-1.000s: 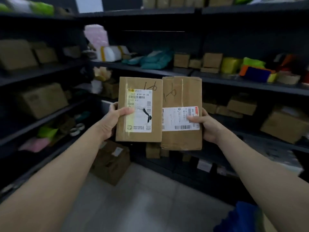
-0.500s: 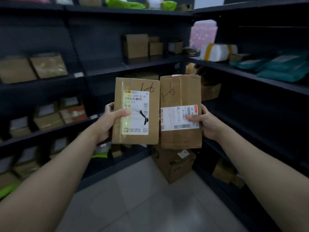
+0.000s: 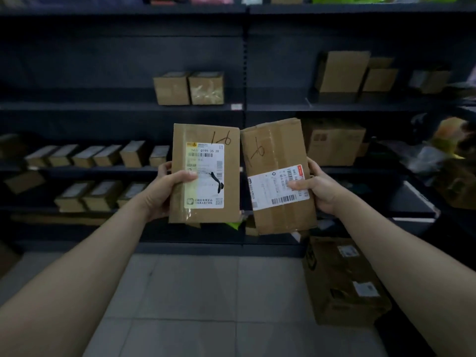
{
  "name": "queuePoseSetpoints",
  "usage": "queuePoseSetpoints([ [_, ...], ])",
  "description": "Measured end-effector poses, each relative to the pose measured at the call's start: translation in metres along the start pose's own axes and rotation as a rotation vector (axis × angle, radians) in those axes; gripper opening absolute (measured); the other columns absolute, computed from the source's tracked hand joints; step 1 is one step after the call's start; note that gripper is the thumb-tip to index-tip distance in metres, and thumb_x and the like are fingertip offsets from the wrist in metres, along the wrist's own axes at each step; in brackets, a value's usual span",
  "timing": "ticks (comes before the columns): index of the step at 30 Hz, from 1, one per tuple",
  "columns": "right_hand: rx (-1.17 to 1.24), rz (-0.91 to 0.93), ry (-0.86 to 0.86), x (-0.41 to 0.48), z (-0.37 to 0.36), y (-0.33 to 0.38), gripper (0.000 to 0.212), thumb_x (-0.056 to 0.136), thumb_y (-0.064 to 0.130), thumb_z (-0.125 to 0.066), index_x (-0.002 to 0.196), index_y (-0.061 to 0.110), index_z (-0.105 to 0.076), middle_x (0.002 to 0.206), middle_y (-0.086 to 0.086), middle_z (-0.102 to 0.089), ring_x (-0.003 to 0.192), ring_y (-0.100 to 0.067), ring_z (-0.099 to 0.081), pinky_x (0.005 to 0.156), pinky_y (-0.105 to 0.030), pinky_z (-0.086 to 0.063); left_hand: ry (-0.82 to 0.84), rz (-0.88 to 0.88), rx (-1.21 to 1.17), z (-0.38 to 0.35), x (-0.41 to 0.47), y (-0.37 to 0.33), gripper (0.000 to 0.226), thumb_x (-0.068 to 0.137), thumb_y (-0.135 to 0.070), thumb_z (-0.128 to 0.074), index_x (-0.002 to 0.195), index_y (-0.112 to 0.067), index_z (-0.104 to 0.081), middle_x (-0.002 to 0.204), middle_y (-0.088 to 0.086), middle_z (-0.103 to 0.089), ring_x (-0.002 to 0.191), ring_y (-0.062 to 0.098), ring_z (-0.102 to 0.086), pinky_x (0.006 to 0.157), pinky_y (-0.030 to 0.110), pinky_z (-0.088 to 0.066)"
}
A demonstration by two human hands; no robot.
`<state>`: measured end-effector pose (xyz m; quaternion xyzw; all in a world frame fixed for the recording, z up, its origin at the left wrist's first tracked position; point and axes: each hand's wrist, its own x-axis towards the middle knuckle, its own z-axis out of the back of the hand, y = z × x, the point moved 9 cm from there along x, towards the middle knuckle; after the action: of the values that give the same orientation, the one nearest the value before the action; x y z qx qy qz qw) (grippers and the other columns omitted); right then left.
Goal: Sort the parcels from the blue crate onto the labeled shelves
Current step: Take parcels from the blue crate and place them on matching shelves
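I hold two flat brown cardboard parcels up in front of dark shelving. My left hand (image 3: 164, 191) grips the left parcel (image 3: 206, 135), which stands upright and carries a white and yellow label and the handwritten mark "1-6". My right hand (image 3: 318, 188) grips the right parcel (image 3: 277, 148), tilted a little to the left, with a white barcode label and the same handwritten mark. The two parcels nearly touch at their upper inner corners. The blue crate is not in view.
Dark metal shelves (image 3: 123, 106) fill the wall ahead, with two brown boxes (image 3: 189, 87) above, rows of small boxes (image 3: 98, 155) at left, larger boxes (image 3: 342, 73) at right. A big cardboard box (image 3: 342, 282) stands on the tiled floor (image 3: 206, 292) at lower right.
My view has swung left along the shelves, from the corner to a straight shelf wall. Both hands keep their parcels; the right parcel has tilted and drawn slightly apart from the left one.
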<state>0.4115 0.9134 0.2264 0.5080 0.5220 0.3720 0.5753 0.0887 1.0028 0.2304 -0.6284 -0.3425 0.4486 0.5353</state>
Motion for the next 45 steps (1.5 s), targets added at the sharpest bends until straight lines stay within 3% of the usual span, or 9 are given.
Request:
queuePoseSetpoints([
  [5, -0.077, -0.027, 0.128, 0.039, -0.061, -0.002, 0.106, 0.067, -0.005, -0.076, 0.145, 0.043, -0.022, 0.106, -0.015, -0.069, 0.090, -0.032, -0.072, 0.076, -0.050, -0.058, -0.215, -0.012, -0.030, 0.064, -0.027, 0.015, 0.107, 0.046, -0.037, -0.085, 0.136, -0.032, -0.026, 0.118, 0.010, -0.061, 0.097, 0.030, -0.068, 0.077, 0.045, -0.058],
  [9, -0.112, -0.044, 0.221, 0.063, -0.124, 0.000, 0.102, 0.072, -0.006, -0.074, 0.146, 0.040, -0.023, 0.111, -0.013, -0.068, 0.091, -0.029, -0.072, 0.068, -0.043, -0.058, -0.348, -0.012, -0.072, 0.128, -0.047, 0.022, 0.099, 0.051, -0.035, -0.083, 0.133, -0.032, -0.028, 0.113, 0.010, -0.066, 0.090, 0.028, -0.071, 0.071, 0.042, -0.059],
  [14, -0.173, -0.007, 0.294, 0.092, -0.209, 0.008, 0.101, 0.070, -0.003, -0.077, 0.145, 0.042, -0.025, 0.116, -0.011, -0.066, 0.099, -0.030, -0.068, 0.079, -0.047, -0.056, -0.428, -0.029, -0.110, 0.198, -0.051, 0.029, 0.106, 0.042, -0.038, -0.085, 0.132, -0.030, -0.029, 0.113, 0.009, -0.066, 0.092, 0.028, -0.071, 0.077, 0.044, -0.057],
  [17, -0.185, 0.002, 0.299, 0.112, -0.260, 0.013, 0.100, 0.070, -0.001, -0.077, 0.143, 0.045, -0.026, 0.115, -0.010, -0.066, 0.097, -0.029, -0.069, 0.075, -0.045, -0.056, -0.445, -0.032, -0.139, 0.244, -0.048, 0.031, 0.107, 0.043, -0.037, -0.086, 0.133, -0.029, -0.029, 0.110, 0.009, -0.067, 0.085, 0.025, -0.073, 0.066, 0.039, -0.058],
  [21, -0.179, -0.005, 0.285, 0.140, -0.326, 0.017, 0.098, 0.069, 0.000, -0.078, 0.141, 0.045, -0.030, 0.103, -0.006, -0.072, 0.082, -0.023, -0.074, 0.059, -0.037, -0.057, -0.478, -0.035, -0.123, 0.319, -0.042, 0.025, 0.104, 0.046, -0.038, -0.085, 0.133, -0.030, -0.029, 0.113, 0.010, -0.066, 0.092, 0.029, -0.070, 0.079, 0.048, -0.057],
  [26, -0.128, 0.002, 0.213, 0.173, -0.393, 0.029, 0.096, 0.070, 0.008, -0.080, 0.145, 0.037, -0.029, 0.103, -0.007, -0.071, 0.090, -0.024, -0.070, 0.065, -0.040, -0.054, -0.483, -0.031, -0.116, 0.394, -0.027, 0.005, 0.091, 0.054, -0.036, -0.082, 0.129, -0.031, -0.029, 0.107, 0.009, -0.069, 0.084, 0.025, -0.073, 0.064, 0.039, -0.058],
  [35, -0.059, 0.004, 0.151, 0.245, -0.452, 0.063, 0.083, 0.072, 0.019, -0.080, 0.140, 0.036, -0.037, 0.098, -0.004, -0.074, 0.089, -0.023, -0.072, 0.072, -0.044, -0.058, -0.415, -0.086, -0.143, 0.459, 0.045, -0.034, 0.094, 0.059, -0.031, -0.079, 0.137, -0.029, -0.026, 0.108, 0.009, -0.069, 0.087, 0.028, -0.072, 0.072, 0.044, -0.058],
  [38, -0.042, 0.026, 0.143, 0.282, -0.463, 0.079, 0.073, 0.074, 0.025, -0.080, 0.135, 0.033, -0.042, 0.090, 0.000, -0.077, 0.081, -0.019, -0.074, 0.061, -0.038, -0.059, -0.406, -0.097, -0.125, 0.473, 0.083, -0.053, 0.086, 0.069, -0.032, -0.077, 0.138, -0.030, -0.025, 0.107, 0.008, -0.069, 0.086, 0.026, -0.072, 0.070, 0.041, -0.057],
  [45, 0.000, 0.104, 0.145, 0.388, -0.475, 0.140, 0.068, 0.078, 0.032, -0.077, 0.136, 0.021, -0.043, 0.107, -0.007, -0.073, 0.096, -0.025, -0.071, 0.087, -0.049, -0.055, -0.374, -0.164, -0.083, 0.502, 0.194, -0.126, 0.081, 0.069, -0.033, -0.077, 0.134, -0.027, -0.029, 0.112, 0.009, -0.067, 0.094, 0.029, -0.070, 0.076, 0.045, -0.057],
])
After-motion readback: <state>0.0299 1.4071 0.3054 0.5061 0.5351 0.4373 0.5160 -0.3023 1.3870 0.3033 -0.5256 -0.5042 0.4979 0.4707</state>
